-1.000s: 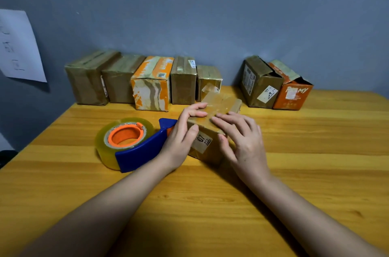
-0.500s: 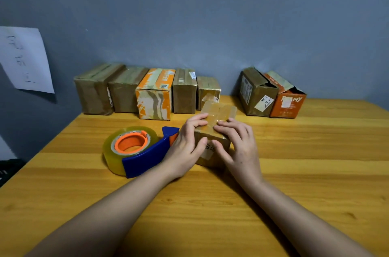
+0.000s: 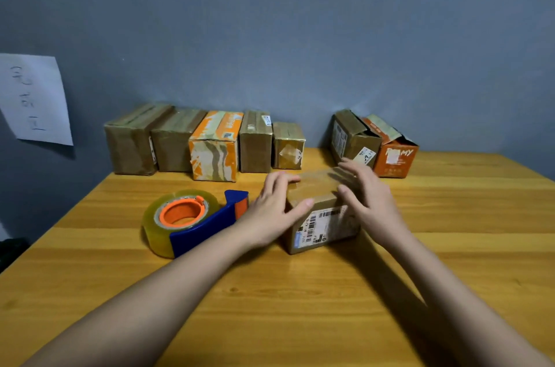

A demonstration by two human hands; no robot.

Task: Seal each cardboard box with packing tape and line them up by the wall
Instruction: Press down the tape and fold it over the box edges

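Small box (image 3: 321, 210) sits just right of the tape dispenser (image 3: 192, 221) — left hand (image 3: 274, 210) and right hand (image 3: 368, 201) flat on it with straight fingers, probably pressing tape down; nothing gripped.

Wooden table (image 3: 450, 276): tape dispenser (image 3: 192, 221), labelled box (image 3: 322, 216), seven boxes (image 3: 214, 146) along wall.

- Left hand (image 3: 274, 210) reaches forward, fingers extended, thumb stretched out to the right.
- Right hand (image 3: 368, 198) is up alongside, fingers straight and blurred.
- Both forearms are bare, angling inward.
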